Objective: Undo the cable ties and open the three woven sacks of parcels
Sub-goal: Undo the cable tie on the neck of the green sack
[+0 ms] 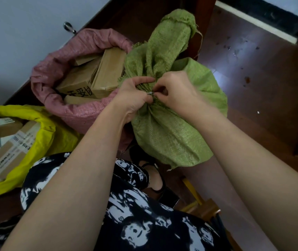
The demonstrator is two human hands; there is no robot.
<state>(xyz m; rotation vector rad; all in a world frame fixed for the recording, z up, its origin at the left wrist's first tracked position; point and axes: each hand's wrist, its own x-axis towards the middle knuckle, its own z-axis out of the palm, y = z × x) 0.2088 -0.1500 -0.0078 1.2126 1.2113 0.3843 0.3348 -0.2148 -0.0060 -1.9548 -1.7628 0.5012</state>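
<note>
Person is working on the green sack [170, 134], standing on the floor [253, 69] right in front of the knees, right of the pink sack [75, 113]. Left hand [135, 95] is gripping the gathered neck, fingers curled round the bunched weave, likely bracing it so the tie does not twist. Right hand [177, 91] is pinching at the small pale cable tie [150, 93] cinching the neck, fingertips narrow on it; the exact hold is too small to tell. Green sack is looking coarse, frayed at the top, neck pleated tight, body bulging full. Pink sack and yellow sack [41, 140] are already sitting open, boxes [83, 82] showing, so this seems the last one.
</note>
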